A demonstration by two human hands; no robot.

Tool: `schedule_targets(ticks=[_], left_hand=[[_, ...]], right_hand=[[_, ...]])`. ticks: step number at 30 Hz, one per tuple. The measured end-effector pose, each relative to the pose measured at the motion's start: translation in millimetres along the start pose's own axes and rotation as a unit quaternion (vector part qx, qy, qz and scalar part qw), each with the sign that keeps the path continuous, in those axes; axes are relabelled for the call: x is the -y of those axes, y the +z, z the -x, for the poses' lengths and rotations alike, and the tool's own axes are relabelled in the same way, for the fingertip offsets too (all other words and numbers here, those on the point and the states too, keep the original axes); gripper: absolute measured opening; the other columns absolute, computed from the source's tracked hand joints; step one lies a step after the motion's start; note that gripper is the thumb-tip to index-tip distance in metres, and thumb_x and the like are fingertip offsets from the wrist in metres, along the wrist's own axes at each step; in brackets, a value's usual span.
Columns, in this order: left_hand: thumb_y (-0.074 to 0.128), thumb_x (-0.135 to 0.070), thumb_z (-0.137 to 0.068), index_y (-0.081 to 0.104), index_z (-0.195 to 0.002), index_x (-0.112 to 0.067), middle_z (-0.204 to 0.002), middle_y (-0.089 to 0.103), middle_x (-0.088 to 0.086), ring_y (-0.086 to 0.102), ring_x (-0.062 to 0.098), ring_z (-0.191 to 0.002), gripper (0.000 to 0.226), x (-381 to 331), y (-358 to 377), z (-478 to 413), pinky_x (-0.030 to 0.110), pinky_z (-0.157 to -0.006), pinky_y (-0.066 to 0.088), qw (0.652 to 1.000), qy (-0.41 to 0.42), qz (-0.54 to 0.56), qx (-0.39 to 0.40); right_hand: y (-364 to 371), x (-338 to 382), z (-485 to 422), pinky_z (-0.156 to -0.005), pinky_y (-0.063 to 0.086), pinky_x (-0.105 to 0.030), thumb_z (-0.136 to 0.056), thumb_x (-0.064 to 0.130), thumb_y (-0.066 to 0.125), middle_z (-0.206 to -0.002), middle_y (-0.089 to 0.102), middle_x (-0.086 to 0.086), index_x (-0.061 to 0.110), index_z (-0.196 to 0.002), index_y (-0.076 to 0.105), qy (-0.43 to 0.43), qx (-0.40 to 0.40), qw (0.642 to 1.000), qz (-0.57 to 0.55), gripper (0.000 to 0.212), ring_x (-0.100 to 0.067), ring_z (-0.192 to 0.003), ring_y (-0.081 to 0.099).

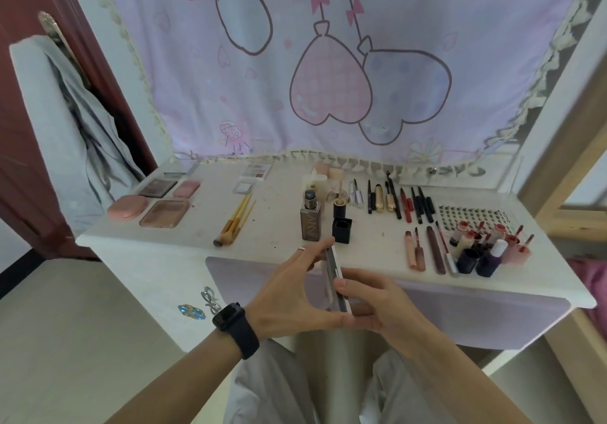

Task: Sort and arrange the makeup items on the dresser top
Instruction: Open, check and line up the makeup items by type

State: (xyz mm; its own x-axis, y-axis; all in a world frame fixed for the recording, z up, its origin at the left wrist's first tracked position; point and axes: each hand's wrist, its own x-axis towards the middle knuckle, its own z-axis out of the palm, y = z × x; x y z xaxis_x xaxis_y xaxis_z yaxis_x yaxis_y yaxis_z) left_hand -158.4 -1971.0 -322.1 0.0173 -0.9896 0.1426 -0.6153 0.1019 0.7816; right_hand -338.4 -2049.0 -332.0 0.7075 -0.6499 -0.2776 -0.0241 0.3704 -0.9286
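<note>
a: hands, quick?
b: left hand [295,292] and right hand [371,305] both grip one thin flat white and grey makeup case [335,279]. it's held edge-on, off the white dresser top [184,236], just this side of its front edge.
a: fingers?
b: left fingers stretch long up the case's left face, with the thumb hooked under its near end. right thumb lies on the near edge and the right fingers curl behind. nothing else is held.
a: any writing?
b: none readable on the case. just beyond the left fingertips stands a brown square foundation bottle [310,223]; its vertical letters read "unny" and its grey pump top is bare. just past the case's far tip is a black square cap [342,230], hollow side up. well right of the right fingers, a clear tray of false lashes [473,220] has a printed word on its right edge, too small to read.
a: on the hand?
b: black smartwatch [235,328] on the left wrist, silver ring [301,249] on a left finger.
</note>
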Motion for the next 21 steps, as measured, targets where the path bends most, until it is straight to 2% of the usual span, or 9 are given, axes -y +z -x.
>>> schedule_targets(ticks=[1,3,6,9,14,18,21], left_hand=[[0.078,-0.065,-0.069,0.028,-0.147,-0.052,-0.144,0.043,-0.023,0.044,-0.003,-0.132,0.095,-1.1,-1.2,0.3,0.021,-0.109,0.040,0.999,-0.019,0.042,-0.005],[0.070,-0.068,-0.074,0.035,-0.140,-0.059,-0.140,0.048,-0.021,0.052,0.003,-0.127,0.076,-2.7,-4.2,-0.6,0.029,-0.107,0.046,0.991,-0.059,0.121,-0.018],[0.071,-0.056,-0.080,0.047,-0.133,-0.059,-0.124,0.065,-0.010,0.065,0.013,-0.114,0.059,-1.8,-8.6,-4.2,0.040,-0.098,0.054,0.977,-0.097,0.189,-0.008],[0.076,-0.041,-0.083,0.046,-0.140,-0.052,-0.124,0.068,-0.005,0.065,0.019,-0.116,0.065,-0.5,-15.8,-6.0,0.041,-0.096,0.056,0.962,-0.117,0.244,0.024],[0.080,-0.036,-0.073,0.050,-0.139,-0.043,-0.127,0.067,-0.006,0.063,0.017,-0.118,0.073,-1.4,-20.8,-8.5,0.037,-0.095,0.056,0.958,-0.125,0.257,0.002],[0.075,-0.021,-0.080,0.047,-0.143,-0.034,-0.118,0.072,-0.001,0.069,0.021,-0.108,0.071,-2.6,-17.9,-10.8,0.038,-0.088,0.058,0.948,-0.137,0.286,0.007],[0.071,-0.018,-0.084,0.044,-0.146,-0.030,-0.114,0.073,0.002,0.071,0.023,-0.104,0.068,-3.4,-16.0,-10.1,0.034,-0.081,0.059,0.938,-0.146,0.313,0.026]], right_hand=[[-0.2,-0.6,-0.9,-0.080,0.061,-0.042,-0.067,0.040,0.090,-0.114,0.075,-0.010,0.024,-0.127,0.068,-0.007,-0.005,1.000,0.013,0.066,-0.039,-0.097,0.074],[0.4,-0.2,-0.7,-0.085,0.060,-0.037,-0.068,0.041,0.091,-0.116,0.075,-0.005,0.033,-0.125,0.067,-0.030,0.006,0.999,0.042,0.063,-0.029,-0.104,0.073],[1.6,1.6,-0.5,-0.090,0.059,-0.039,-0.076,0.033,0.089,-0.124,0.072,-0.001,0.038,-0.129,0.065,-0.072,0.022,0.995,0.068,0.058,-0.026,-0.109,0.071],[1.6,3.4,-3.0,-0.096,0.056,-0.048,-0.077,0.034,0.088,-0.128,0.070,0.003,0.041,-0.132,0.061,-0.093,0.023,0.991,0.097,0.062,-0.026,-0.109,0.071],[5.8,4.0,-7.9,-0.093,0.058,-0.048,-0.076,0.034,0.084,-0.123,0.073,0.004,0.043,-0.130,0.064,-0.118,0.017,0.985,0.127,0.058,-0.022,-0.108,0.072],[10.7,1.2,-10.9,-0.090,0.060,-0.038,-0.072,0.041,0.074,-0.112,0.076,0.008,0.042,-0.126,0.068,-0.150,-0.021,0.974,0.167,0.055,-0.014,-0.104,0.073],[13.9,1.4,-7.8,-0.080,0.060,-0.024,-0.073,0.048,0.067,-0.103,0.077,0.018,0.061,-0.112,0.067,-0.175,-0.044,0.962,0.206,0.041,-0.006,-0.098,0.073]])
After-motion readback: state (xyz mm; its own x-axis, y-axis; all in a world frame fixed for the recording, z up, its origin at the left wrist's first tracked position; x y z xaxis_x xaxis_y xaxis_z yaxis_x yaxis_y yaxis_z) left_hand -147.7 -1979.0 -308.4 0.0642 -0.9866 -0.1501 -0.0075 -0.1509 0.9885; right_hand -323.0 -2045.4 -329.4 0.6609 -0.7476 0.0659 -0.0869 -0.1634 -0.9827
